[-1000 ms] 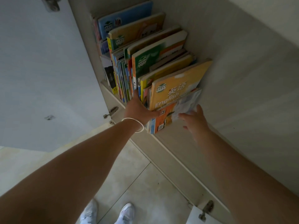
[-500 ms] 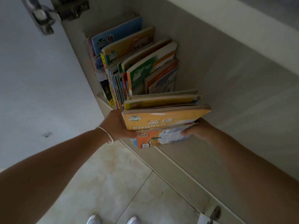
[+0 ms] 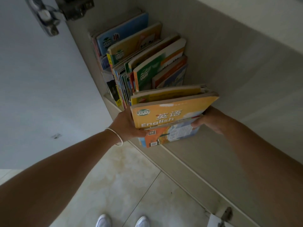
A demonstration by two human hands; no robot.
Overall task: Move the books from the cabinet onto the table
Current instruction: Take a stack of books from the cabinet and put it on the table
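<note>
The task looks to be in an early stage. Both hands clasp a small bundle of books [image 3: 170, 115] at the front edge of the cabinet shelf [image 3: 213, 153]. The left hand [image 3: 126, 123] grips the bundle's spine side, thumb along the lower edge, and the right hand [image 3: 208, 120] holds the opposite side, fingers curled round it. The yellow English textbook [image 3: 167, 114] faces the camera, with a thinner yellow book behind it and an orange-and-blue book [image 3: 170, 133] in front, jutting past the shelf's front edge over the floor [image 3: 124, 177]. The bundle is tipped away from the rest, but whether it has left the shelf entirely cannot be told.

Much is left. A long row of upright books [image 3: 144, 63] stands deeper on the shelf, towards its far left corner by the open cabinet door [image 3: 41, 79], untouched. No tabletop is in view, so how many books, if any, already lie there cannot be judged. By my reckoning this bundle has yet to be carried over, and several more trips would be needed.
</note>
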